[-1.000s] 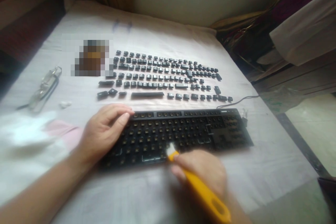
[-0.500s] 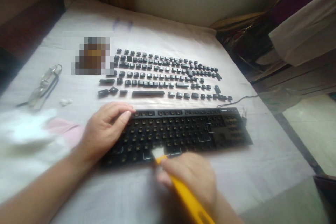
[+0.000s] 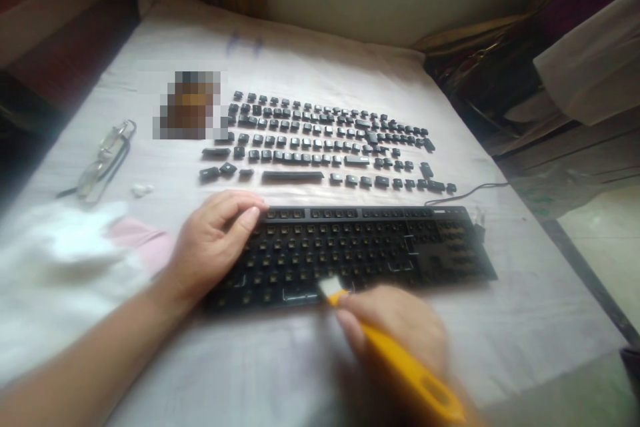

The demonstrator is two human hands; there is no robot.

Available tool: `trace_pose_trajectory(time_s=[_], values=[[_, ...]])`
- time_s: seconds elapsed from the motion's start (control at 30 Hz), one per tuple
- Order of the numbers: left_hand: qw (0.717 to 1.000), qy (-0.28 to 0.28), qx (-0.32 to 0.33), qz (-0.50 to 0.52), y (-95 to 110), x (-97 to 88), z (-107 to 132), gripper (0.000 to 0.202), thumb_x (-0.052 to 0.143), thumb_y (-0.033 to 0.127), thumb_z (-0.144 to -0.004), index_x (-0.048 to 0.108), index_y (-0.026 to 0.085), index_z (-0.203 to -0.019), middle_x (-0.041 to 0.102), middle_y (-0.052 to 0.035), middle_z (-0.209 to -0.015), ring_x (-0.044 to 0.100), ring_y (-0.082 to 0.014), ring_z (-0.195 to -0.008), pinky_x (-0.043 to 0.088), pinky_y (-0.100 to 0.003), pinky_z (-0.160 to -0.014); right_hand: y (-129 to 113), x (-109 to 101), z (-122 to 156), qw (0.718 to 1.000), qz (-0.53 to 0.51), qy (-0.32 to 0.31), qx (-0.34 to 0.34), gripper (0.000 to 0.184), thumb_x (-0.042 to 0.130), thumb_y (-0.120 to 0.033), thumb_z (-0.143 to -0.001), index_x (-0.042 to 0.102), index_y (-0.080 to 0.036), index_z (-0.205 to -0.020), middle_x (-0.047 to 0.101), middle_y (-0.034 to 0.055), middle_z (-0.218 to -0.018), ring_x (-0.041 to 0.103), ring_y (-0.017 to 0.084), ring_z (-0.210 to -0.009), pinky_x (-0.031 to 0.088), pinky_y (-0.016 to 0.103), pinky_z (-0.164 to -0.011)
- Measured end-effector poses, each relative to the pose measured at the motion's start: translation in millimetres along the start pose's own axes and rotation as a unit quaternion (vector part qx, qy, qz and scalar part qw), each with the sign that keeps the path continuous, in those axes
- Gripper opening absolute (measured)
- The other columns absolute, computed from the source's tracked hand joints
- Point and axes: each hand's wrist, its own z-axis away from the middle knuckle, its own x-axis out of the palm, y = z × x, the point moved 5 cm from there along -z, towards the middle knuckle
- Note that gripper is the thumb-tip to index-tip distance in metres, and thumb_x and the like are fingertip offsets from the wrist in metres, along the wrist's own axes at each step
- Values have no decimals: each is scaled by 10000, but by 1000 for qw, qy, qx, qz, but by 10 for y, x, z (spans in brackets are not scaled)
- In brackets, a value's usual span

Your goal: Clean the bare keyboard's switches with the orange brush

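Observation:
A black keyboard [image 3: 325, 247] with its keycaps off lies across the cloth, its key sockets bare. My left hand [image 3: 213, 240] grips its left end, thumb on top near the upper edge and fingers over the far side. In my right hand [image 3: 400, 323] is a yellow-handled brush [image 3: 400, 353], held closed between thumb and fingers. Its pale bristles are over the lower middle of the keyboard, near the wide key's wire. Beyond the keyboard, the black keycaps [image 3: 310, 140] are laid out in rows, with a long spacebar cap [image 3: 293, 176] in the nearest row.
Eyeglasses [image 3: 107, 157] lie at the left beside small white bits [image 3: 143, 190]. White cloth [image 3: 75, 247] and a pink cloth [image 3: 143, 240] are by my left forearm. A pixelated item [image 3: 193, 107] stands behind. A cable [image 3: 465, 193] runs off right.
The brush in my right hand has moved a little to the right along the keyboard's lower part. My left hand keeps its hold. The whole view has shifted slightly.

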Motion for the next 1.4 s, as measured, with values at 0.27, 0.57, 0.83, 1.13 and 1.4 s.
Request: trace_pose_trajectory(time_s=[0.27,0.57,0.83,1.13,1.4], values=[[999,22,-33,31,-9,-28,-1,199,588,406,-941,735,274,-963,749,-10,-1060,666,-217,-1075,487,-344,-1049,-149,166,-60,997,-56,23,-49,207,528,-239,-1059,665,-151,-931,686,4,-614,594,118,-496,422,275,-516],[999,26,-20,34,4,-20,8,198,574,377,-949,728,253,-956,745,-17,-1042,669,-201,-1061,496,-331,-1033,-238,179,-147,995,-60,-6,-74,243,510,-248,-1072,673,-148,-922,711,12,-619,610,111,-497,443,265,-515],[999,19,-17,34,1,-4,0,204,572,374,-951,728,243,-963,744,-24,-1042,669,-203,-1050,499,-346,-1027,-240,167,-130,994,-58,-25,-92,175,564,-195,-1028,670,-142,-899,698,5,-610,609,118,-482,438,274,-496],[999,16,-13,39,-1,-5,6,208,574,377,-950,733,243,-954,743,-32,-1023,671,-210,-1026,493,-340,-1013,-272,256,-197,992,-73,-30,-100,223,521,-220,-1055,677,-136,-919,727,33,-641,644,135,-508,478,279,-513],[997,29,-46,60,0,-32,-4,216,586,396,-934,736,240,-952,747,-38,-1045,665,-227,-1059,482,-358,-1035,-194,166,-203,993,-89,-15,-71,146,554,-69,-940,652,-175,-921,733,2,-669,657,105,-539,519,211,-554]])
